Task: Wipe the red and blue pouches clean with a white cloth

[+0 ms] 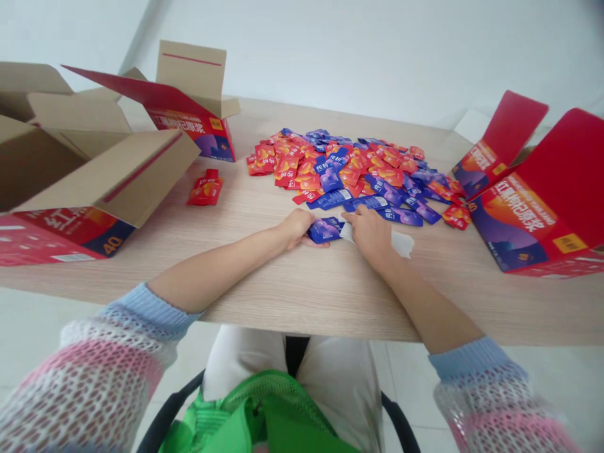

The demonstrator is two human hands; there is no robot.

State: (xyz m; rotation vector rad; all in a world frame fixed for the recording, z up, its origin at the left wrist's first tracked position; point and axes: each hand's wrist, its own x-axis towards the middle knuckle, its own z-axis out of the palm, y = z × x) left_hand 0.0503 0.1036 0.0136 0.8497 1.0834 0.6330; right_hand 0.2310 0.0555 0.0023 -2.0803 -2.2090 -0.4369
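Note:
In the head view, my left hand (297,228) is closed on the left end of a blue sachet (325,230), held low over the table in front of me. My right hand (370,233) is closed on a crumpled white tissue (402,243), which touches or nearly touches the sachet's right end. Part of the tissue hangs out behind the palm. Just beyond both hands lies a heap of red sachets (286,165) and blue sachets (333,199), loosely piled. One lone red sachet (206,189) rests to the left of the heap.
An open carton (70,233) with raised flaps stands at the left, and another red carton (207,135) is behind it. On the right is an open red and blue carton (523,220). The pale wooden table (292,299) ends close before my lap. A white wall closes the back.

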